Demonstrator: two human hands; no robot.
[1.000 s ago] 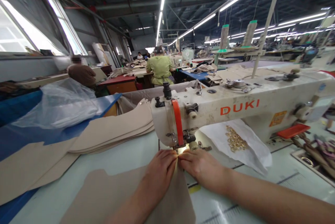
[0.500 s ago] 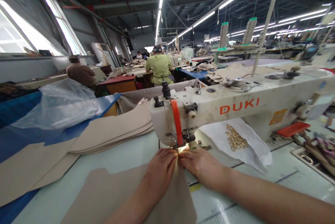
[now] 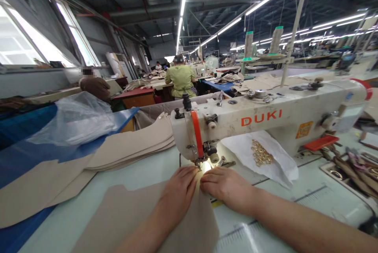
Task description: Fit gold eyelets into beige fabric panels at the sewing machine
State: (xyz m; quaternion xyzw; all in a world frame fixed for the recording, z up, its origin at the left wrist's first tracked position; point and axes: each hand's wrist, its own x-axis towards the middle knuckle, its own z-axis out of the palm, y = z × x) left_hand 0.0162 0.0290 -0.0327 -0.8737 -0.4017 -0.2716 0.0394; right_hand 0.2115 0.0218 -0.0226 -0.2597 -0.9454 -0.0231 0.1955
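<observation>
A flat beige fabric piece [image 3: 130, 209] lies on the sewing machine table, its far edge under the presser foot [image 3: 200, 165] of a white sewing machine [image 3: 227, 115]. My left hand [image 3: 178, 190] rests on the fabric left of the foot, fingers pressed together, with their tips close to the needle area. To the right, my right hand [image 3: 226, 184] is closed at the fabric's edge, its fingers bent and the thumb side hidden. The machine's lamp lights the gap between both hands. The needle itself cannot be made out.
Stacked beige panels [image 3: 132, 146] lie at left beside a clear plastic bag [image 3: 79, 119]. Gold-coloured metal pieces [image 3: 261, 153] sit on a white sheet [image 3: 283, 166] behind my right hand. An inset tray [image 3: 333, 174] with tools is at right. People sit working farther back.
My right hand has shifted slightly away from the needle, widening the gap between the hands. The view has turned a little, and the fabric looks nearly unmoved.
</observation>
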